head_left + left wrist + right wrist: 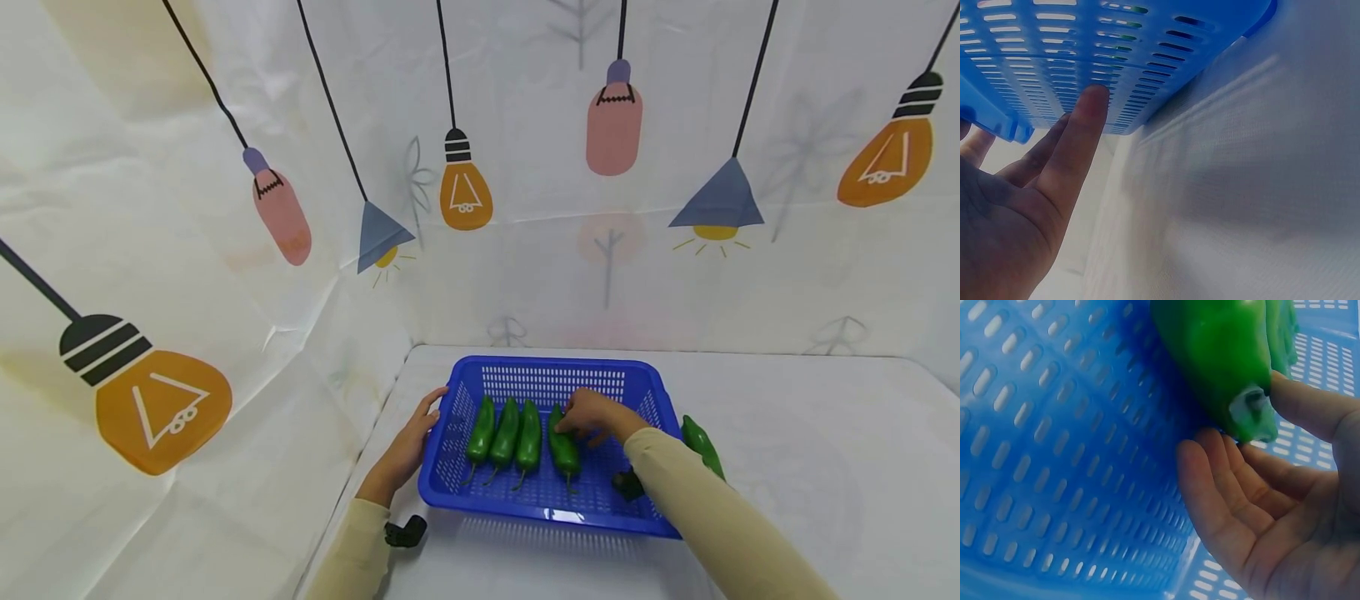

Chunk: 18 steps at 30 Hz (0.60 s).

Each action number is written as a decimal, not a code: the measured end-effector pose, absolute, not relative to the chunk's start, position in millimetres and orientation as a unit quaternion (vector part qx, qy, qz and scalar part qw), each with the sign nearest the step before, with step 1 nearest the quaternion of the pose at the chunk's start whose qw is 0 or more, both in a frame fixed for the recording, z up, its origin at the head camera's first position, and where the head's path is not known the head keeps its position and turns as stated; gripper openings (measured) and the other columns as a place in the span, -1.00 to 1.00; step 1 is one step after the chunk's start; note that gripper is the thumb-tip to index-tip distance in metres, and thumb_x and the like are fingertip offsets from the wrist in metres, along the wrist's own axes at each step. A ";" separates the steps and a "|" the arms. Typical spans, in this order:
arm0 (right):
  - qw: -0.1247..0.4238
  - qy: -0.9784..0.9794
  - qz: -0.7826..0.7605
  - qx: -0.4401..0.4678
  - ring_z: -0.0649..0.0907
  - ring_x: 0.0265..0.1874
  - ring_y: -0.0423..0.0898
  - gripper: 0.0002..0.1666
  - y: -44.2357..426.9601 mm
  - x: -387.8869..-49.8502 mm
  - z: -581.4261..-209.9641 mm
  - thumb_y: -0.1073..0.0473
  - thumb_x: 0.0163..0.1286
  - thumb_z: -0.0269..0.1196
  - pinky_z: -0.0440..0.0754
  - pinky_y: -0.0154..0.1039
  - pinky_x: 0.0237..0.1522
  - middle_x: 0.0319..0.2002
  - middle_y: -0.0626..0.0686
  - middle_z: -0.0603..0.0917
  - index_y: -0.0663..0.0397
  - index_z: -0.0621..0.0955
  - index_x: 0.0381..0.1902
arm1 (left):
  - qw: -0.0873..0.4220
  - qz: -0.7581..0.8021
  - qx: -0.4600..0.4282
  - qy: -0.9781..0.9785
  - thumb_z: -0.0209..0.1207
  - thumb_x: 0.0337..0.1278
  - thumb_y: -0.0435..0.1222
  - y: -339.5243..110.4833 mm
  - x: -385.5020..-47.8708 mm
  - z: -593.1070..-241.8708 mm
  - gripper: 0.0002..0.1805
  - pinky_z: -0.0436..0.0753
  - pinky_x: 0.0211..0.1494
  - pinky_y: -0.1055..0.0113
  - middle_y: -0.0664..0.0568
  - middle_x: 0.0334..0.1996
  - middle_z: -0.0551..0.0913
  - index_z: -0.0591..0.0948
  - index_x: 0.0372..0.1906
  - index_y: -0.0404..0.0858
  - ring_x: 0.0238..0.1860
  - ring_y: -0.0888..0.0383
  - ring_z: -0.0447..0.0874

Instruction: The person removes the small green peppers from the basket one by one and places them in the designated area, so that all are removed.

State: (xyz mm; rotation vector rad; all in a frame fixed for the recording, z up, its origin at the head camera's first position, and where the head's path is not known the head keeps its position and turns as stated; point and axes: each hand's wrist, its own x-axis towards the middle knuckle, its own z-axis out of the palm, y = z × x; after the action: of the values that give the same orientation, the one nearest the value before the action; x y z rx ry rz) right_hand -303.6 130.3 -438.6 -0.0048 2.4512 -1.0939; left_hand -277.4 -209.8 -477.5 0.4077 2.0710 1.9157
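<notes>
Four would-be separate green shapes are several long peppers lying side by side in a blue mesh basket point(555, 515), among them a pepper point(506, 433) left of centre. My right hand point(600, 414) pinches the upper end of the rightmost pepper point(564, 454) in the basket. In the right wrist view, the thumb of my right hand point(1291, 494) touches one side of that pepper point(1216, 350), fingers at its tip. My left hand point(405, 446) touches the basket's left side, and in the left wrist view my left hand point(1029, 206) has a straight finger against the slotted wall point(1129, 69).
Another green pepper point(701, 446) lies on the white table point(840, 467) just right of the basket, partly behind my right sleeve. White sheets point(525, 283) with printed lamps stand behind and at the left. Dark wrist devices show at both wrists.
</notes>
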 end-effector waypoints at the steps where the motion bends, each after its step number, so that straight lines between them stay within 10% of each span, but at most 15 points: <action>1: 0.228 0.890 -0.396 -0.001 0.72 -0.16 0.18 -0.43 129.6 -303.6 -439.1 0.22 0.28 0.41 0.71 0.03 -0.28 -0.16 0.23 0.69 0.51 0.52 0.12 | 0.144 0.666 0.141 0.719 -0.32 0.66 -0.12 -209.9 -277.4 -477.6 -0.46 0.59 0.04 0.15 -0.28 0.39 0.29 0.05 0.60 0.01 0.09 -0.06 0.55; 18: 0.248 0.878 -0.410 -0.010 0.72 -0.14 0.18 -0.51 126.4 -299.0 -436.2 0.26 0.29 0.35 0.71 0.04 -0.21 -0.20 0.21 0.69 0.47 0.55 0.10 | 0.153 0.679 0.146 0.703 -0.27 0.64 -0.11 -210.2 -279.9 -481.3 -0.43 0.58 0.01 0.21 -0.33 0.29 0.35 0.01 0.60 -0.04 0.03 0.02 0.57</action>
State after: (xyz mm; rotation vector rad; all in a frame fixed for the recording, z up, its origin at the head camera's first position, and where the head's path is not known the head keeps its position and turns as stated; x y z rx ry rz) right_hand -299.0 126.4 -436.2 -0.0265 2.3924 -1.1181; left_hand -279.9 -210.2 -481.3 0.4176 2.0171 1.9461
